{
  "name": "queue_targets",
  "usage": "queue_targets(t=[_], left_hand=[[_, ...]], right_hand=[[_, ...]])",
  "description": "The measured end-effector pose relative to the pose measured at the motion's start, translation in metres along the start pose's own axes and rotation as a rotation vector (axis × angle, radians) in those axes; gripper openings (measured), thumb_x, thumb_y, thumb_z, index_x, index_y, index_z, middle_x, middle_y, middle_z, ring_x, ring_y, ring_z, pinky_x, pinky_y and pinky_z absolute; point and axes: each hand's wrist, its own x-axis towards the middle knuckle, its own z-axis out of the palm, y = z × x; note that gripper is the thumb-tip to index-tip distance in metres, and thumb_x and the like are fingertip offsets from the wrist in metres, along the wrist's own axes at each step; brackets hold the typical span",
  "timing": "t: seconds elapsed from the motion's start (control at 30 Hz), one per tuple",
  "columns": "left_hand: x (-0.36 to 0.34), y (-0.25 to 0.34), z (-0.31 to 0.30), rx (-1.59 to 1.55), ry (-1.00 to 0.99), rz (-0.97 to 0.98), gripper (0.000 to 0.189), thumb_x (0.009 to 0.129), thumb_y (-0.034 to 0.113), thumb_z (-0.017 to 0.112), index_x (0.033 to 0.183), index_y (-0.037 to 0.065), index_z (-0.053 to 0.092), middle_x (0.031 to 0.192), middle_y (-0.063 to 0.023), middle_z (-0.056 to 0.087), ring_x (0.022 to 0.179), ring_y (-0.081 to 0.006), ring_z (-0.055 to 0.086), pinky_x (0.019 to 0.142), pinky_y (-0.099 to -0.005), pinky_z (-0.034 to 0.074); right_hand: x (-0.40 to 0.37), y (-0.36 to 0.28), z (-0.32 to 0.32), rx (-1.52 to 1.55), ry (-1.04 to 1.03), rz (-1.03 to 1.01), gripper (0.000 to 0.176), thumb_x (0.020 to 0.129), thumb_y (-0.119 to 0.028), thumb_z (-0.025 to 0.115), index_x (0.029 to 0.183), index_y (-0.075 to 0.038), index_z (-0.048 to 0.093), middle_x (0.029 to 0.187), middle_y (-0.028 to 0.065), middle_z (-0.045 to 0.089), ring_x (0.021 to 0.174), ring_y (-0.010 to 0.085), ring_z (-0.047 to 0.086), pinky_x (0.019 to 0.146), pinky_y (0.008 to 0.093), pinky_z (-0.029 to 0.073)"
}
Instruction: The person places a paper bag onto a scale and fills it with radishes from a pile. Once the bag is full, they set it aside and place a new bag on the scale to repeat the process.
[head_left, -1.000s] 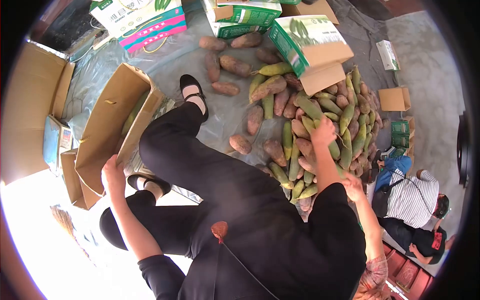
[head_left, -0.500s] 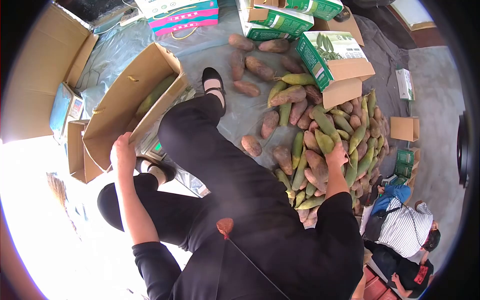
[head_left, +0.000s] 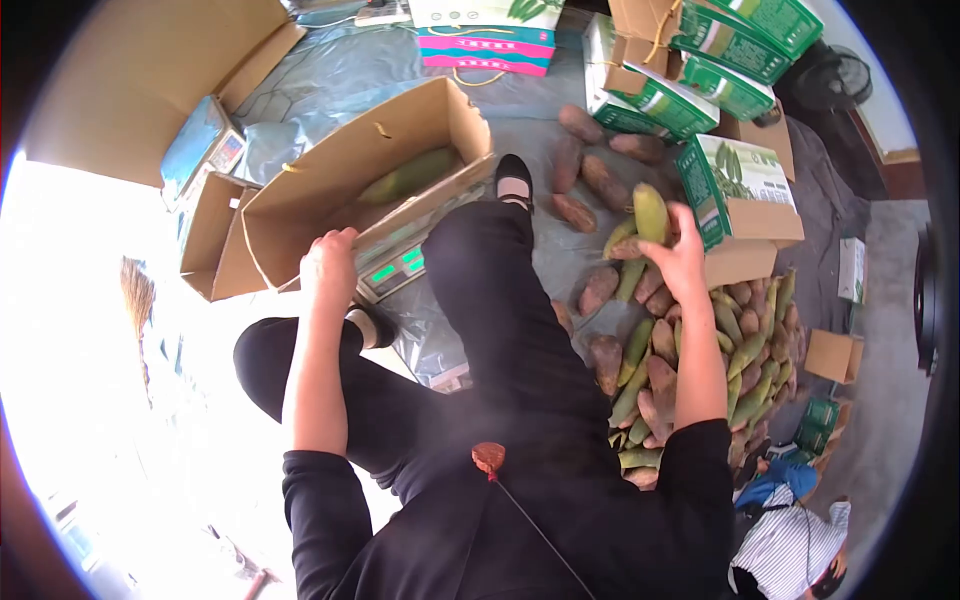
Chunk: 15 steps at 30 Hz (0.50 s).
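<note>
Centrally, head view: the right hand (head_left: 683, 255) holds a green radish (head_left: 651, 213) above the floor, between the carton (head_left: 350, 175) and the white-and-green box (head_left: 748, 185).
Radish look: smooth, plump and elongated, yellow-green, with a rounded far end.
Right grip: thumb and fingers curled partway in, closed on the radish from its side and near end.
Left grip: the left hand (head_left: 328, 262) has its fingers bent at the carton's near edge, holding it; thumb placement cannot be told.
Carton: open, brown inside, tilted across the view, with another green radish (head_left: 410, 178) lying within; a scale (head_left: 395, 268) with lit green digits shows at its near side.
Pile: green radishes and reddish-brown roots (head_left: 660, 385) lie heaped beside the right forearm.
Hard to see: the held radish's near end is partly covered by the thumb; the scale's figures are too small to read; the person in stripes (head_left: 795, 545) is cut off by the dark lens border.
Radish direction: long axis runs away from the wearer's body, far end leaning slightly left.
</note>
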Motion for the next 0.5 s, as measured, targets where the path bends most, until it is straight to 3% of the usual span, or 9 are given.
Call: queue_targets(t=[0.1, 0.23, 0.27, 0.3, 0.37, 0.5], left_hand=[[0.0, 0.002, -0.002, -0.016, 0.011, -0.021, 0.021, 0.078, 0.0, 0.05, 0.093, 0.009, 0.062, 0.089, -0.011, 0.062, 0.093, -0.03, 0.06, 0.078, -0.0418, 0.049], [0.0, 0.003, -0.004, 0.014, -0.004, -0.011, 0.022, 0.078, -0.001, 0.049, 0.093, 0.008, 0.062, 0.089, -0.0115, 0.062, 0.093, -0.0306, 0.06, 0.077, -0.0427, 0.05], [0.0, 0.002, -0.003, 0.009, -0.008, -0.004, 0.022, 0.078, -0.001, 0.049, 0.093, 0.008, 0.062, 0.089, -0.0115, 0.062, 0.093, -0.0306, 0.06, 0.077, -0.0427, 0.05], [0.0, 0.0, -0.001, 0.005, 0.015, 0.006, 0.022, 0.078, -0.001, 0.049, 0.093, 0.008, 0.062, 0.089, -0.0117, 0.062, 0.092, -0.0309, 0.06, 0.077, -0.0428, 0.05], [0.0, -0.001, 0.001, 0.016, 0.041, 0.032, 0.023, 0.077, -0.002, 0.049, 0.094, 0.007, 0.062, 0.089, -0.0121, 0.062, 0.09, -0.0317, 0.061, 0.075, -0.0433, 0.051], [0.002, -0.006, 0.007, -0.033, 0.053, 0.055, 0.027, 0.078, -0.002, 0.047, 0.098, 0.007, 0.063, 0.091, -0.0145, 0.063, 0.09, -0.0337, 0.061, 0.076, -0.0445, 0.05]], right_hand=[[0.038, -0.097, 0.019, 0.238, -0.066, -0.282, 0.057, 0.062, 0.002, 0.076, 0.113, -0.003, 0.051, 0.106, 0.0108, 0.059, 0.102, 0.0237, 0.057, 0.089, 0.0337, 0.044], [0.079, -0.182, 0.069, 0.115, -0.032, -0.739, 0.056, 0.059, -0.014, 0.08, 0.109, -0.005, 0.056, 0.101, 0.0152, 0.061, 0.094, 0.0331, 0.059, 0.081, 0.0406, 0.047], [0.082, -0.205, 0.082, 0.138, -0.11, -0.759, 0.053, 0.059, -0.016, 0.079, 0.106, -0.005, 0.057, 0.097, 0.0147, 0.062, 0.092, 0.035, 0.059, 0.079, 0.0424, 0.047], [0.087, -0.218, 0.101, 0.1, -0.167, -0.822, 0.053, 0.062, -0.009, 0.078, 0.11, -0.005, 0.055, 0.099, 0.0126, 0.061, 0.094, 0.0286, 0.06, 0.082, 0.0354, 0.047], [0.087, -0.241, 0.144, 0.09, -0.184, -0.866, 0.051, 0.06, -0.017, 0.079, 0.105, -0.008, 0.056, 0.095, 0.0117, 0.064, 0.093, 0.0315, 0.061, 0.078, 0.04, 0.048], [0.072, -0.271, 0.213, -0.219, -0.451, -0.719, 0.057, 0.061, -0.028, 0.081, 0.11, -0.013, 0.057, 0.098, 0.0093, 0.065, 0.097, 0.028, 0.061, 0.08, 0.0459, 0.046]])
